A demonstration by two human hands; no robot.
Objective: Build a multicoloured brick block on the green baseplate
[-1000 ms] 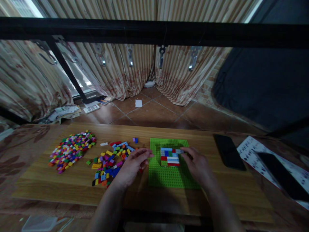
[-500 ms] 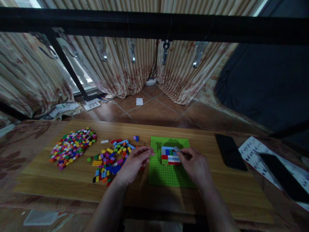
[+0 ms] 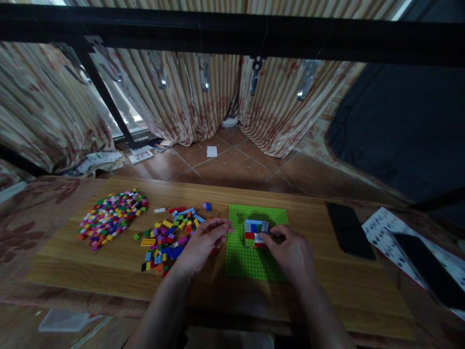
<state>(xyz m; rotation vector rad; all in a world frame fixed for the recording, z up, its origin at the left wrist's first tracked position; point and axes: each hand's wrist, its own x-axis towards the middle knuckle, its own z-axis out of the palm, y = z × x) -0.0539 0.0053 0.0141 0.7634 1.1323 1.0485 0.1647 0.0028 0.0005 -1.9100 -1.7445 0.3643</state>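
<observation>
A small block of stacked, multicoloured toy bricks (image 3: 250, 235) stands on a green studded baseplate (image 3: 241, 264). At the block's right side is my right hand (image 3: 290, 249), its thumb and fingers closed on a grey brick (image 3: 265, 227) that rests against the top right corner. My left hand (image 3: 205, 242) hovers by the baseplate's left edge, fingers loosely curved and thumb a little apart, with nothing visible between them. Below and left of that hand spreads a pile of mixed bricks (image 3: 169, 242), partly hidden by it.
Farther left on the wooden table (image 3: 109, 271) lies a heap of small bricks (image 3: 112, 215). A black phone (image 3: 349, 230) lies to the right. Beyond it are a printed sheet (image 3: 385, 223) and another dark device (image 3: 428, 266). A black rail (image 3: 232, 31) crosses above.
My right hand has brought the grey brick from a tilted position down against the block's top right corner. My left hand has hardly moved. The camera view has shifted slightly.
</observation>
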